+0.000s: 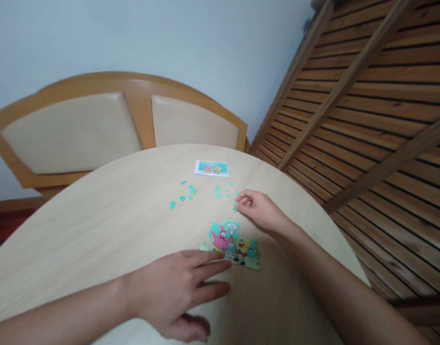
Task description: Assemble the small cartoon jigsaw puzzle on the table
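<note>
A partly built cartoon jigsaw puzzle (235,243) lies on the round pale wooden table (108,225). My left hand (177,292) rests flat on the table with fingers stretched out, fingertips touching the puzzle's lower left edge. My right hand (259,208) is just above the puzzle's upper right, fingers pinched on a small teal puzzle piece (235,207). Several loose teal pieces (191,191) are scattered on the table beyond the hands.
A small reference picture card (212,168) lies near the table's far edge. A wooden bench with cream padded backs (76,129) stands behind the table. A slatted wooden frame (367,110) leans along the right side.
</note>
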A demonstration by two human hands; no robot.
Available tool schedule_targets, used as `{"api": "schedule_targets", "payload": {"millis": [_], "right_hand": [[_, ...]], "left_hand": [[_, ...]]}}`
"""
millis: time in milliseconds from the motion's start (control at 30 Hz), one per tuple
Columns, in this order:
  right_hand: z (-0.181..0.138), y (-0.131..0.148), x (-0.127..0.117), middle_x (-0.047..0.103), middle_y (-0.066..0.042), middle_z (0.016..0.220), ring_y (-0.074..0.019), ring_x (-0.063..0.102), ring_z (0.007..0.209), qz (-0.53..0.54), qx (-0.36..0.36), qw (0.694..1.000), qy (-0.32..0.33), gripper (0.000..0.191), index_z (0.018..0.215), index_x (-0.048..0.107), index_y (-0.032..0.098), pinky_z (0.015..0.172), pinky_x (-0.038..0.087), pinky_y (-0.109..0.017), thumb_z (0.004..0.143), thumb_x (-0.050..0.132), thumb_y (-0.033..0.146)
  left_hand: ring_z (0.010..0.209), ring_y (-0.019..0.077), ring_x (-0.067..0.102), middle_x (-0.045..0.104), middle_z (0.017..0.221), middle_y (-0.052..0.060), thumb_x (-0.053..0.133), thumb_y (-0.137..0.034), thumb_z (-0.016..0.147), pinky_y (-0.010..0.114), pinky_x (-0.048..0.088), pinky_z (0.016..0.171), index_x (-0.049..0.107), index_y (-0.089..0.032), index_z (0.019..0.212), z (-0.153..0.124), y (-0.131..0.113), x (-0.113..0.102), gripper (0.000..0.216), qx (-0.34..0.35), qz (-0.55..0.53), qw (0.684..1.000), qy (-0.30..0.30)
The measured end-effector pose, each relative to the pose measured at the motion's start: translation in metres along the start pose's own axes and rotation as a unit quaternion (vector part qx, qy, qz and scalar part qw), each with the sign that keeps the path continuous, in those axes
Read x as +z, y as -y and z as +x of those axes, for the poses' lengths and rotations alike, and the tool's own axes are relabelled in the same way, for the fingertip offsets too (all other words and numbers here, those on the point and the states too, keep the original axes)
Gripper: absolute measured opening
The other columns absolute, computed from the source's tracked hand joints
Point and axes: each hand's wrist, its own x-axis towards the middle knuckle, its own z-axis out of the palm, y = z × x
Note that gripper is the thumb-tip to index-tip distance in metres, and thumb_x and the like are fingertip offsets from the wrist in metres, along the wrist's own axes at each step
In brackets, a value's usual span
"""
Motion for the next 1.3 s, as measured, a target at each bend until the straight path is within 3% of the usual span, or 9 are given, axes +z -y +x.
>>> {"api": "schedule_targets", "payload": {"millis": [233, 400, 600, 800, 1000, 1300], "right_hand": [[-0.012, 0.033, 0.009, 0.073, -0.005, 0.091, -0.0165, 0.064, 0.082, 0.043, -0.04, 0.997, 0.051, 0.018, 0.099, 0.072, 0.016, 0.076, 0.049, -0.03, 0.086, 0.063, 0.022], [-0.014, 0.038, 0.013, 0.076, -0.006, 0.093, -0.0173, 0.067, 0.085, 0.05, -0.037, 0.995, 0.075, 0.017, 0.097, 0.073, 0.016, 0.08, 0.052, -0.03, 0.087, 0.062, 0.023], [-0.017, 0.042, 0.02, 0.076, -0.004, 0.088, -0.0165, 0.069, 0.082, 0.049, -0.026, 0.991, 0.118, 0.015, 0.094, 0.074, 0.016, 0.075, 0.053, -0.028, 0.084, 0.065, 0.021], [-0.023, 0.048, 0.027, 0.076, -0.004, 0.083, -0.016, 0.069, 0.077, 0.025, -0.034, 0.986, 0.162, 0.015, 0.093, 0.077, 0.015, 0.07, 0.052, -0.025, 0.083, 0.067, 0.021], [-0.025, 0.05, 0.031, 0.076, -0.003, 0.08, -0.0158, 0.068, 0.074, 0.016, -0.039, 0.983, 0.178, 0.017, 0.093, 0.078, 0.016, 0.066, 0.051, -0.024, 0.083, 0.065, 0.02], [-0.025, 0.051, 0.029, 0.076, -0.003, 0.079, -0.016, 0.068, 0.072, 0.026, -0.032, 0.979, 0.199, 0.016, 0.093, 0.078, 0.015, 0.064, 0.051, -0.024, 0.083, 0.065, 0.019]], "left_hand": [[0.14, 0.0382, 0.046, 0.047, 0.152, 0.021, 0.05, -0.056, 0.096, 0.048, 0.047, 0.11, 0.054, -0.012, 0.139, 0.0, 0.002, 0.001, 0.062, 0.0, -0.005, 1.0, 0.002], [0.138, 0.0372, 0.048, 0.045, 0.154, 0.02, 0.05, -0.056, 0.097, 0.048, 0.046, 0.111, 0.054, -0.013, 0.14, -0.001, 0.003, 0.002, 0.061, -0.007, -0.019, 1.0, 0.004], [0.135, 0.0343, 0.052, 0.049, 0.15, 0.02, 0.048, -0.053, 0.098, 0.048, 0.043, 0.113, 0.055, -0.011, 0.137, 0.001, 0.003, 0.003, 0.058, 0.01, -0.042, 0.999, -0.025], [0.135, 0.0342, 0.052, 0.048, 0.151, 0.021, 0.047, -0.052, 0.099, 0.048, 0.042, 0.115, 0.055, -0.01, 0.138, 0.002, 0.003, 0.002, 0.058, 0.008, -0.05, 0.999, -0.012], [0.135, 0.0342, 0.052, 0.049, 0.15, 0.021, 0.048, -0.051, 0.098, 0.048, 0.042, 0.114, 0.054, -0.011, 0.138, 0.001, 0.004, 0.004, 0.057, 0.011, -0.065, 0.997, -0.033], [0.136, 0.0331, 0.051, 0.049, 0.15, 0.021, 0.046, -0.052, 0.099, 0.046, 0.04, 0.116, 0.055, -0.009, 0.138, 0.001, 0.003, 0.003, 0.058, 0.009, -0.053, 0.998, -0.021]]}}
